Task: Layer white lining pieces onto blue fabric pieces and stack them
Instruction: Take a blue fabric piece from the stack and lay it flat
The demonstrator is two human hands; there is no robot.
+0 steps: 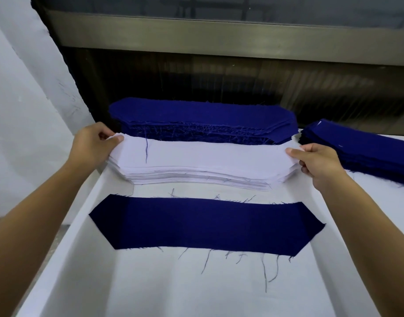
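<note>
A single blue fabric piece [205, 225] lies flat on the white table, nearest to me. Behind it sits a thick stack of white lining pieces [201, 163]. My left hand [93, 143] pinches the left end of the top white lining piece, thumb on top. My right hand [320, 163] pinches its right end the same way. Behind the white stack lies a tall pile of blue pieces [201, 120].
A second pile of blue pieces [361, 147] lies at the right edge. Loose blue threads [265, 268] are scattered on the white table cover [185, 289]. A dark window and metal sill [219, 40] stand behind the table; its left edge drops off beside a wall.
</note>
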